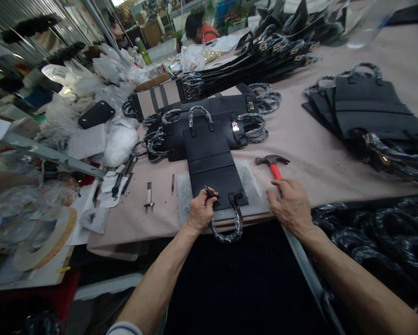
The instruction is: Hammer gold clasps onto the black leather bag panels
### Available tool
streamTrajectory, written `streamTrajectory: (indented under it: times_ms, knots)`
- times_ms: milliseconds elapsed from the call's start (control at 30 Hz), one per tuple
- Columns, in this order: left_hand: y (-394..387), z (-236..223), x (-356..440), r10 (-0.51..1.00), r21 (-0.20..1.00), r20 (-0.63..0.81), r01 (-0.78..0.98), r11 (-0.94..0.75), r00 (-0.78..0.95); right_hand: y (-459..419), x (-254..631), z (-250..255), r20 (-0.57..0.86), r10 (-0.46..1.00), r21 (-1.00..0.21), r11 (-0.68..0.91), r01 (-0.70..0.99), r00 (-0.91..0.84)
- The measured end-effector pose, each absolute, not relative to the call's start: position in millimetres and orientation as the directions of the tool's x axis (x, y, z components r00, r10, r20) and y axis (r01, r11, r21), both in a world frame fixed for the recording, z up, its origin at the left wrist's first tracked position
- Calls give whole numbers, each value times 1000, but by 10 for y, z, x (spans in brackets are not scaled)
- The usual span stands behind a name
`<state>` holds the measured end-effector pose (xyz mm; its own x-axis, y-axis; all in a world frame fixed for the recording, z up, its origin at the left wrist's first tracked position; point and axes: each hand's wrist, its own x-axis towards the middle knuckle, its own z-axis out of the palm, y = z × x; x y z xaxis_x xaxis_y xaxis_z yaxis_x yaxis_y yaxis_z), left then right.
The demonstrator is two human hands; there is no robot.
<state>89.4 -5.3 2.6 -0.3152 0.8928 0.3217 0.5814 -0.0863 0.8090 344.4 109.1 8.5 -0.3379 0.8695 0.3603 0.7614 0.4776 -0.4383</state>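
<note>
A black bag panel (212,160) lies lengthwise on a pale board (185,190) at the table's front edge. Plastic-wrapped handles are fixed at both its ends, and the near handle (226,238) hangs over the edge. My left hand (201,211) pinches a short dark punch-like rod (208,191), held tilted over the panel's near left corner. To the right of the board, my right hand (294,204) is closed around the handle of a claw hammer (274,166). The hammer's head and part of its red grip show; the rest is hidden under the hand.
More black bag panels (202,107) are stacked behind the board, with another pile (372,104) at the right. A metal tool (149,197) and a thin rod (173,184) lie left of the board. Plastic bags (120,139) crowd the left. A person (205,33) is at the back.
</note>
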Motion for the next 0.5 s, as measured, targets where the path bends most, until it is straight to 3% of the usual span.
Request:
streamTrajectory:
  times_ms: [133, 267, 333, 400, 500]
  knots:
    - [-42, 24, 894, 885, 816, 325, 572, -85, -332, 1117, 3697, 102, 50, 955, -218, 297, 930, -293]
    - [-34, 41, 888, 887, 824, 323, 559, -92, -330, 1185, 3724, 86, -82, 969, -235, 209, 949, -234]
    - [-35, 43, 879, 894, 829, 321, 549, -105, -314, 1270, 3705, 82, -156, 972, -318, 117, 941, -174]
    - [-38, 36, 876, 894, 828, 325, 550, -111, -309, 1353, 3687, 92, -260, 958, -480, -23, 877, -118]
    - [-39, 13, 889, 883, 816, 339, 569, -104, -325, 1406, 3654, 131, -464, 868, -800, -323, 506, -179]
